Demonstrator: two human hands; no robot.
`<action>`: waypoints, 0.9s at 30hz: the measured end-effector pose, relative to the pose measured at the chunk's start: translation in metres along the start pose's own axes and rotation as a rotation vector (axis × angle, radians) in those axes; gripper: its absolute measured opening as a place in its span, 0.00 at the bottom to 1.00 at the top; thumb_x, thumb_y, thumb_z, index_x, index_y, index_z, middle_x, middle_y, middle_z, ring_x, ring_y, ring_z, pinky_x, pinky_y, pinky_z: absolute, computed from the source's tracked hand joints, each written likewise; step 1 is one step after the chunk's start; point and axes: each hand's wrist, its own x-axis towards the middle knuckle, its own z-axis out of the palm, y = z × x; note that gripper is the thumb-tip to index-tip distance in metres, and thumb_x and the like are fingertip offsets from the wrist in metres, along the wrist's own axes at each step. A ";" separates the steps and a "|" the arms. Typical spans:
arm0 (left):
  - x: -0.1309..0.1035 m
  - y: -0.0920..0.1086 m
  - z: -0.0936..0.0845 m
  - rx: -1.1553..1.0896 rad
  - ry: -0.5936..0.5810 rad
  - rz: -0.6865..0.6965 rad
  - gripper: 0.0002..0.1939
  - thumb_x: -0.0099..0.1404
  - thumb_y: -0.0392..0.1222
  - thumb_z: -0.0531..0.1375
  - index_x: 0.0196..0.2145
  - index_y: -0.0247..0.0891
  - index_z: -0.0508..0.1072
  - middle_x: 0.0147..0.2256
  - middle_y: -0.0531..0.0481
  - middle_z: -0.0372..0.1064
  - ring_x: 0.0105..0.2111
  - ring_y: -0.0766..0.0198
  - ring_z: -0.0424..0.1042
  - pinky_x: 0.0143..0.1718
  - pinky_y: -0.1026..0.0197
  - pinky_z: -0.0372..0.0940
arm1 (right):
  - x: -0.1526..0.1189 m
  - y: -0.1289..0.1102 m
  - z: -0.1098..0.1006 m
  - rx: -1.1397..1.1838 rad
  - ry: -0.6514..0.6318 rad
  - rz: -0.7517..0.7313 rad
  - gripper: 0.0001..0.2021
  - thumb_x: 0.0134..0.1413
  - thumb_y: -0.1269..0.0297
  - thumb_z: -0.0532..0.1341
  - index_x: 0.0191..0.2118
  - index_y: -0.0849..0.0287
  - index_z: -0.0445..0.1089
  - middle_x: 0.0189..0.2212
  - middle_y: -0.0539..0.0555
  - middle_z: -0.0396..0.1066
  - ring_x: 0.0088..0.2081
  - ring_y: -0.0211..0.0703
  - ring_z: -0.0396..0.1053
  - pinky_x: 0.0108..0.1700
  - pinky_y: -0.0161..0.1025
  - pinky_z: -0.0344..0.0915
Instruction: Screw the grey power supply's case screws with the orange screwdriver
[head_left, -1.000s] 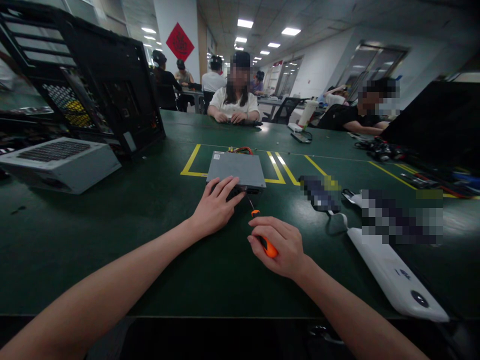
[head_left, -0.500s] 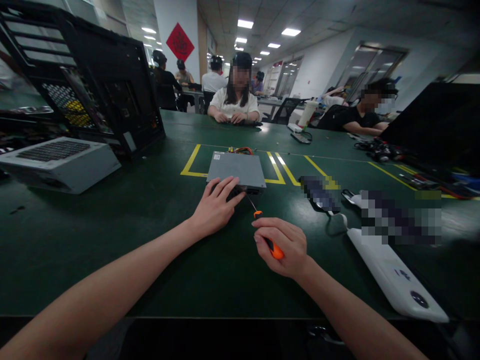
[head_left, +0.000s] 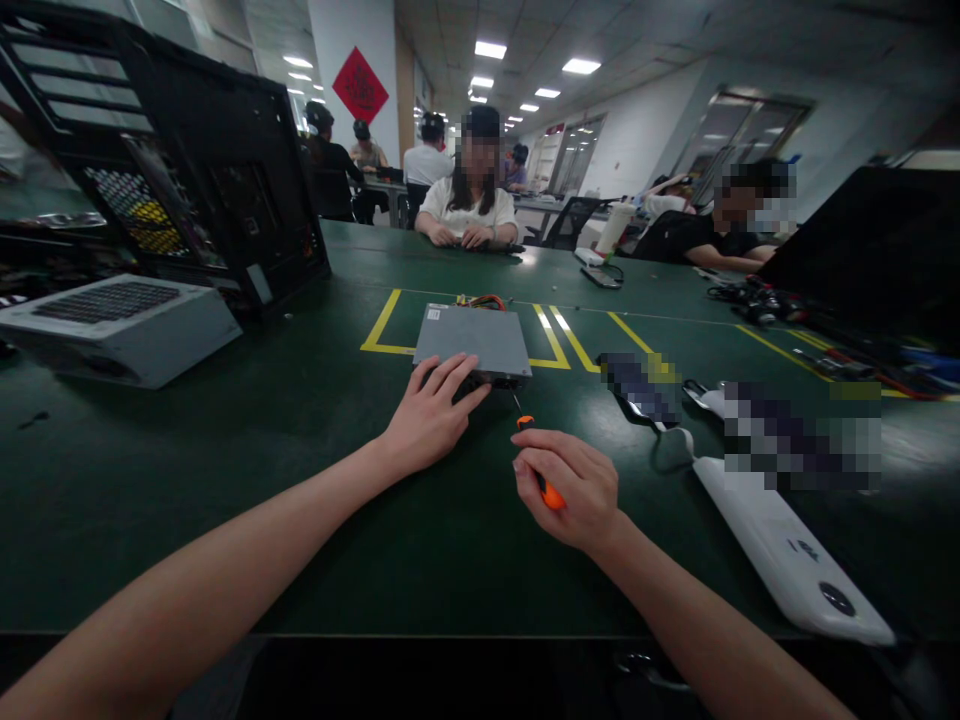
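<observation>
A grey metal box [head_left: 476, 338] with coloured wires at its back lies on the green table [head_left: 360, 570], over yellow tape lines. My left hand [head_left: 435, 415] rests on the box's near edge with its fingers spread. Closed round the orange and black handle of a screwdriver [head_left: 553, 495] is my right hand [head_left: 574, 485], just right of the left one. The screwdriver's thin shaft points up and left to the near side of the box, by its right corner. Whether the tip touches the box cannot be made out.
On the left stand a black computer case [head_left: 255, 190] and a second grey box [head_left: 161, 340]. To the right lie a white device [head_left: 787, 550], a blurred phone [head_left: 641, 388] and cables. A person [head_left: 472, 205] sits across the table.
My right hand has shifted slightly right with the screwdriver, and the shaft's tip has moved right along the box's near side. My left hand and the box have stayed in place.
</observation>
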 end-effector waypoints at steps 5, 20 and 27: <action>0.000 0.000 -0.001 -0.007 -0.007 0.001 0.22 0.60 0.33 0.54 0.52 0.40 0.66 0.59 0.39 0.52 0.60 0.51 0.49 0.58 0.45 0.46 | -0.003 -0.004 -0.004 -0.024 0.037 -0.117 0.03 0.46 0.74 0.59 0.30 0.61 0.65 0.31 0.57 0.72 0.27 0.38 0.67 0.27 0.35 0.63; 0.000 0.000 0.000 0.005 0.004 0.003 0.21 0.60 0.33 0.53 0.52 0.40 0.66 0.59 0.39 0.51 0.60 0.51 0.49 0.58 0.45 0.46 | 0.000 0.002 0.004 -0.017 -0.069 -0.034 0.02 0.49 0.73 0.58 0.29 0.61 0.65 0.31 0.55 0.72 0.29 0.38 0.68 0.31 0.36 0.64; 0.001 0.001 -0.001 0.004 0.005 0.007 0.21 0.60 0.33 0.54 0.51 0.40 0.66 0.59 0.39 0.51 0.60 0.51 0.49 0.58 0.45 0.46 | -0.005 0.001 0.004 -0.131 -0.106 -0.164 0.01 0.50 0.72 0.58 0.30 0.61 0.66 0.32 0.56 0.73 0.27 0.36 0.66 0.28 0.35 0.62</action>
